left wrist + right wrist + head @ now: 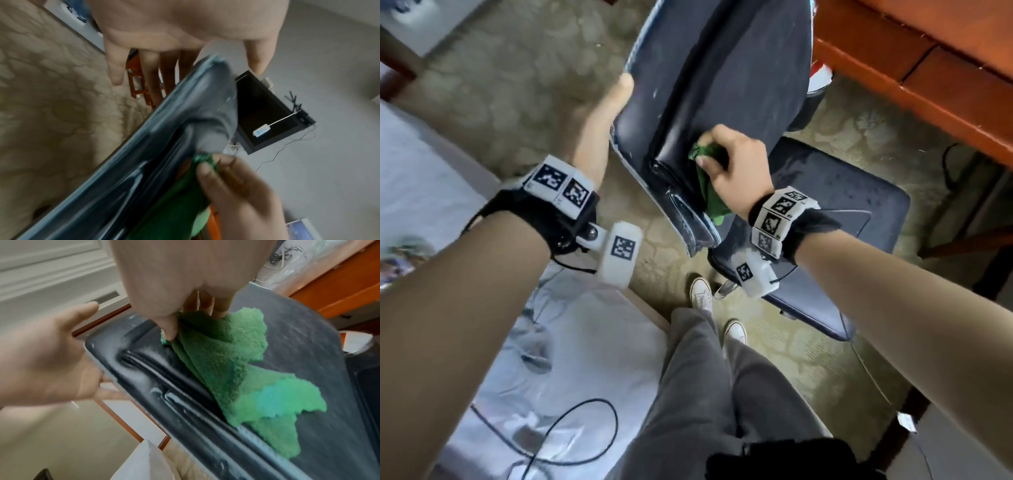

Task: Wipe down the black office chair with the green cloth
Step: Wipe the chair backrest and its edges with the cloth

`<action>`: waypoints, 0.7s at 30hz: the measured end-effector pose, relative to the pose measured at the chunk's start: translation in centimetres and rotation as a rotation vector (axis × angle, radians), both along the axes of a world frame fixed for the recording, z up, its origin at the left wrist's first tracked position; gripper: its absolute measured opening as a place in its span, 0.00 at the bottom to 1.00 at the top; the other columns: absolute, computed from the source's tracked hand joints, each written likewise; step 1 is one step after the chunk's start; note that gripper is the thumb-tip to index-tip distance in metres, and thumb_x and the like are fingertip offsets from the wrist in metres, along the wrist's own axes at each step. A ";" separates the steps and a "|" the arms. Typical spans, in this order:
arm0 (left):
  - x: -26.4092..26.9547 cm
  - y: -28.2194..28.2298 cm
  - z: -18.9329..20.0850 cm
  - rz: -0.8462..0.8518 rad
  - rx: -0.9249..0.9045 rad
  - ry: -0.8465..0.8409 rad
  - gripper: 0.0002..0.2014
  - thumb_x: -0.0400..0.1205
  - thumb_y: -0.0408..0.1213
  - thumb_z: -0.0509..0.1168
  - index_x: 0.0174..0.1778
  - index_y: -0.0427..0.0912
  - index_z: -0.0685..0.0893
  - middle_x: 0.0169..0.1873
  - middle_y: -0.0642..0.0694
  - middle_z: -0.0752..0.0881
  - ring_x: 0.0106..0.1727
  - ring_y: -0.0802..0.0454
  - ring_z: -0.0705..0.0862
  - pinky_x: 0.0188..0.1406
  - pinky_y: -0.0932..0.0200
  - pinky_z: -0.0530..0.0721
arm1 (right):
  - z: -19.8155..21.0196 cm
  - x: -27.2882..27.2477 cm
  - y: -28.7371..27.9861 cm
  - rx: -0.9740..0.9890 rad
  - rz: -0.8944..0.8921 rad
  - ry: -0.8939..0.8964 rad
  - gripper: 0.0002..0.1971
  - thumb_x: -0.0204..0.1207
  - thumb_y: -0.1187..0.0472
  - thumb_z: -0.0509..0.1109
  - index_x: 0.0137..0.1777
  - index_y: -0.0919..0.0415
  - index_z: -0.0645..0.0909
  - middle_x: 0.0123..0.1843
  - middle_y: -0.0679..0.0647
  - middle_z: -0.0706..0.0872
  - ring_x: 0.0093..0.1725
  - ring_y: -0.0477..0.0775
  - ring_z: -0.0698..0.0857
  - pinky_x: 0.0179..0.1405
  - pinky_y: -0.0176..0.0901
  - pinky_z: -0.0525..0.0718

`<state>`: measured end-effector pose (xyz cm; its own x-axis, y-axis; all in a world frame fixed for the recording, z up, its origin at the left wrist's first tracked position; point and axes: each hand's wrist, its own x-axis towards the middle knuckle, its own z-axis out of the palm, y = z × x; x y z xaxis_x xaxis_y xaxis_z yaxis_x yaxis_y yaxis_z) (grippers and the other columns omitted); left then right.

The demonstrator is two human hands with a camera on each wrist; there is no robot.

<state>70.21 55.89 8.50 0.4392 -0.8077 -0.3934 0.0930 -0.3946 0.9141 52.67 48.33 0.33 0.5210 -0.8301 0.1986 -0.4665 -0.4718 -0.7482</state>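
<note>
Right hand (743, 168) around cloth (714, 202) (on chair (722, 68))

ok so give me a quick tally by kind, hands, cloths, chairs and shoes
hands: 2, the left hand and the right hand
green cloth: 1
black office chair: 1
white shoes: 2
total: 6

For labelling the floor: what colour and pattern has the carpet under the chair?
Beige-tan carpet with a faint darker mottled pattern; best in the head view.
</note>
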 end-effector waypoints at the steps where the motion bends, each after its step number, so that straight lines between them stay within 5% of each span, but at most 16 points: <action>1: -0.3 1.4 -1.7 0.041 0.043 -0.062 0.29 0.70 0.72 0.71 0.59 0.58 0.90 0.56 0.60 0.90 0.62 0.61 0.86 0.73 0.47 0.76 | -0.7 0.1 0.6 0.009 -0.023 -0.024 0.04 0.72 0.64 0.70 0.46 0.58 0.81 0.42 0.47 0.87 0.44 0.55 0.85 0.49 0.52 0.83; 5: -2.7 4.9 -7.4 0.118 0.113 -0.277 0.31 0.69 0.66 0.74 0.62 0.52 0.85 0.55 0.59 0.89 0.55 0.65 0.86 0.59 0.64 0.80 | -2.7 0.2 2.1 -0.012 -0.078 -0.093 0.06 0.73 0.62 0.69 0.48 0.60 0.82 0.43 0.49 0.86 0.46 0.56 0.84 0.50 0.54 0.82; 8: -3.8 4.9 -9.4 0.101 0.087 -0.394 0.24 0.74 0.58 0.75 0.57 0.43 0.85 0.45 0.57 0.89 0.40 0.74 0.85 0.40 0.77 0.78 | -3.0 0.4 2.7 -0.092 -0.073 -0.145 0.06 0.74 0.61 0.69 0.49 0.62 0.83 0.44 0.53 0.84 0.46 0.56 0.83 0.49 0.51 0.81; 12: -3.6 4.1 -11.3 0.171 -0.010 -0.433 0.15 0.74 0.54 0.76 0.44 0.47 0.86 0.30 0.61 0.87 0.32 0.71 0.85 0.38 0.72 0.81 | -3.5 1.1 3.4 -0.186 -0.067 -0.238 0.04 0.75 0.64 0.71 0.47 0.64 0.85 0.44 0.52 0.78 0.44 0.50 0.80 0.44 0.34 0.76; 15: -3.3 4.2 -12.1 0.166 -0.045 -0.464 0.14 0.73 0.55 0.75 0.41 0.49 0.85 0.24 0.64 0.85 0.30 0.70 0.83 0.38 0.68 0.80 | -4.7 1.5 4.1 -0.241 -0.054 -0.250 0.02 0.75 0.67 0.71 0.45 0.65 0.84 0.44 0.55 0.79 0.43 0.52 0.80 0.41 0.40 0.79; 18: -2.6 4.2 -12.7 0.162 -0.059 -0.506 0.21 0.70 0.62 0.73 0.39 0.45 0.85 0.28 0.58 0.86 0.33 0.61 0.84 0.43 0.57 0.86 | -6.9 1.3 5.0 -0.246 -0.065 -0.193 0.02 0.74 0.68 0.70 0.44 0.66 0.83 0.43 0.58 0.80 0.42 0.55 0.80 0.40 0.48 0.80; 21: -2.1 3.9 -12.9 0.144 -0.075 -0.544 0.25 0.69 0.64 0.72 0.38 0.41 0.86 0.30 0.55 0.87 0.32 0.61 0.83 0.43 0.57 0.85 | -8.4 0.6 5.5 -0.202 -0.119 -0.171 0.02 0.73 0.70 0.70 0.44 0.67 0.83 0.43 0.58 0.81 0.41 0.55 0.80 0.42 0.42 0.80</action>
